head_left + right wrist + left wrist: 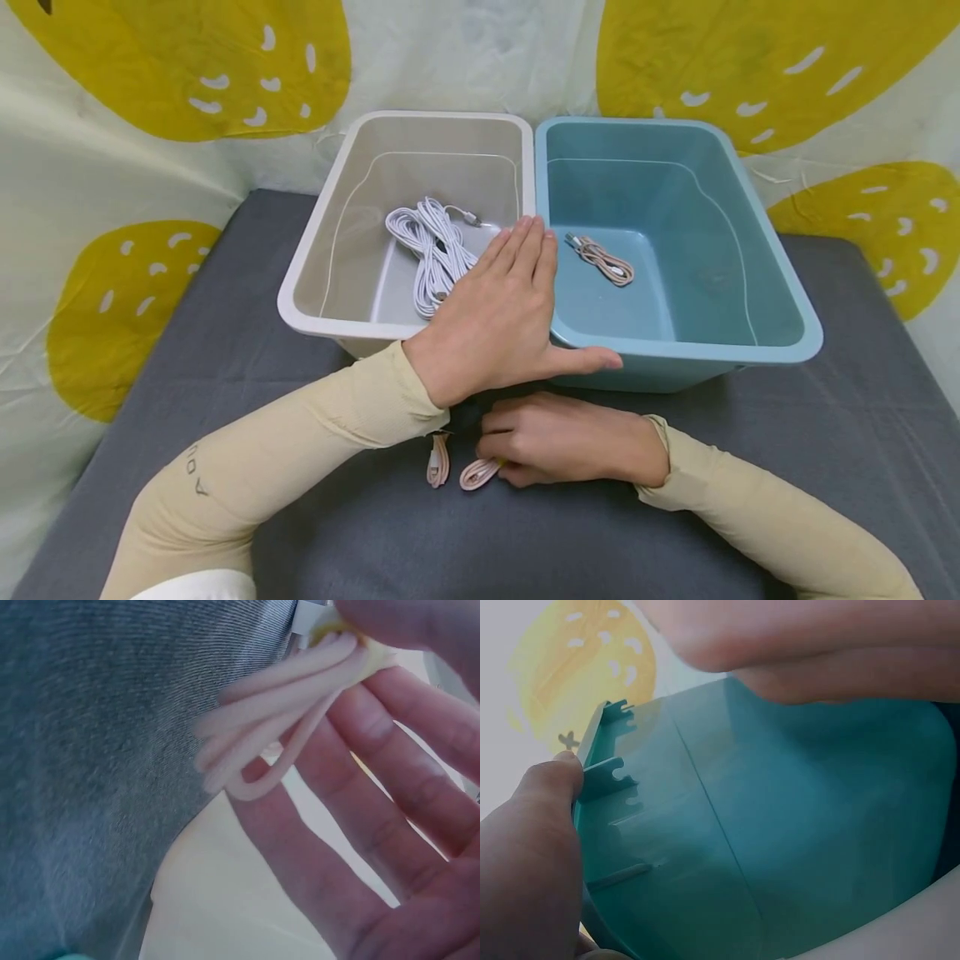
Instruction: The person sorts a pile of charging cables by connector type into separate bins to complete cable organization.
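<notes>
My right hand [558, 437] pinches a small coiled pink cable [281, 712] low over the table; a yellow tie wraps its bundle. Beside it lies a second coiled pink cable [438, 461], partly hidden by my left forearm. Straight-fingered, my left hand [495, 312] lies across the near rims where two bins meet. In the left wrist view its thumb [532, 847] touches the blue bin [705, 825] at the rim. Inside that bin rests one coiled pink cable [602, 259]. Bundled white cables [431, 250] lie in the beige bin [330, 327], partly covered by the left hand.
Both bins stand side by side on a dark grey cloth-covered table [360, 533]. Behind them hangs a white curtain [472, 50] with large yellow printed shapes. My two forearms, in beige sleeves [300, 433], reach in from the near corners.
</notes>
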The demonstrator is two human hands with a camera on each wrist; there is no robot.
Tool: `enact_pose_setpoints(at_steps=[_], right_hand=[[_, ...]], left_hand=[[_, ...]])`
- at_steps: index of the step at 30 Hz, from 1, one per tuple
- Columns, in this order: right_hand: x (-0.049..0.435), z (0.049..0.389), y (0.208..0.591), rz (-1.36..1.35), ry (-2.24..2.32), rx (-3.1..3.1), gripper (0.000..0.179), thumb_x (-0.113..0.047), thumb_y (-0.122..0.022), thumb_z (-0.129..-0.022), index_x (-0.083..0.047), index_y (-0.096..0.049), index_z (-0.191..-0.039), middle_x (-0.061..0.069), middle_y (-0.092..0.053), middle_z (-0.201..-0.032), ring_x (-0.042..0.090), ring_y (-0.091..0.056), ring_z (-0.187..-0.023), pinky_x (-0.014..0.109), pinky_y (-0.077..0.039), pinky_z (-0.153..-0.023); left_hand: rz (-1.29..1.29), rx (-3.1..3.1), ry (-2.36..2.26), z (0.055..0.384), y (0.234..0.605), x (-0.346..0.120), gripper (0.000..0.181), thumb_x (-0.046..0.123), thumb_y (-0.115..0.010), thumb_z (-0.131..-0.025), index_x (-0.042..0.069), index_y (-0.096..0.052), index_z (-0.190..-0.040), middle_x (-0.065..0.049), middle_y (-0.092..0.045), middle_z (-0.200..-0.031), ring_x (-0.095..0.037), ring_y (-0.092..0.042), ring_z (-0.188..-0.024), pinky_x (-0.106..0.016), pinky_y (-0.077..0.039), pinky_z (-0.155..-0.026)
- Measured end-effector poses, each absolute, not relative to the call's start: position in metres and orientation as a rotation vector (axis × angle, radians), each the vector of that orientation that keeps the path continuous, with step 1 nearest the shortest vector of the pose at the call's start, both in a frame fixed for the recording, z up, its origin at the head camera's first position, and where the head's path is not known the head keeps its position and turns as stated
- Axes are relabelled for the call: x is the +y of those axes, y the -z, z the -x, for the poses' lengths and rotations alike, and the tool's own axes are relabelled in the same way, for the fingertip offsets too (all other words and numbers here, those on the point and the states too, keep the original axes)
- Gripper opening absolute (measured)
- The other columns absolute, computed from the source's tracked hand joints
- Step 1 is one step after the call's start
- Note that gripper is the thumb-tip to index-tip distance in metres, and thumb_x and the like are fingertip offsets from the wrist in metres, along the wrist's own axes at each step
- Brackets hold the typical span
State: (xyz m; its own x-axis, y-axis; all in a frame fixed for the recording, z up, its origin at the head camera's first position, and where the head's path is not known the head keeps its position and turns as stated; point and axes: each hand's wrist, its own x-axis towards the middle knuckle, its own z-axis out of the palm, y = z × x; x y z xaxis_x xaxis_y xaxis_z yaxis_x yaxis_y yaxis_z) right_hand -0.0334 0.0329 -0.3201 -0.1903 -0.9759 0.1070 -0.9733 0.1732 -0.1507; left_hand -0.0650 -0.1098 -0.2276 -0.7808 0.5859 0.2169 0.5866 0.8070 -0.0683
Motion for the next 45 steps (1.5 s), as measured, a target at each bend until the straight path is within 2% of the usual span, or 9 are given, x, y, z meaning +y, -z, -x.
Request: enact_pose_setpoints(at_steps=[15,35,45], right_hand=[[0.053,0.027,0.297,2.007,0.403,2.367,0.013,-0.02,-0.078,-0.088,-0.021,-0.066,-0.093,-0.012,-0.06,-0.087,0.003,-0.055,-0.079,0.016,-0.048,-0.073],[0.078,0.015,0.257,1.823,0.696,2.194,0.019,-0.017,-0.079,-0.091,-0.022,-0.069,-0.106,-0.012,-0.062,-0.09,-0.005,-0.052,-0.077,0.002,-0.042,-0.071],[0.083,0.011,0.238,1.749,0.887,2.125,0.022,-0.017,-0.082,-0.089,-0.024,-0.069,-0.104,-0.014,-0.062,-0.089,-0.006,-0.056,-0.078,0.002,-0.046,-0.073]], left_hand=[[0.92,-2.799,0.023,0.064,0.227,-0.111,0.128,0.095,-0.041,-0.082,-0.006,-0.03,-0.159,-0.025,-0.031,-0.168,-0.034,-0.027,-0.161,-0.042,-0.023,-0.134],[0.928,-2.779,0.052,0.064,0.227,-0.111,0.127,0.094,-0.043,-0.082,-0.007,-0.032,-0.159,-0.026,-0.033,-0.167,-0.036,-0.029,-0.16,-0.045,-0.026,-0.133],[0.916,-2.812,0.062,0.065,0.226,-0.11,0.127,0.094,-0.044,-0.082,-0.006,-0.03,-0.16,-0.025,-0.031,-0.168,-0.036,-0.027,-0.161,-0.046,-0.025,-0.133]])
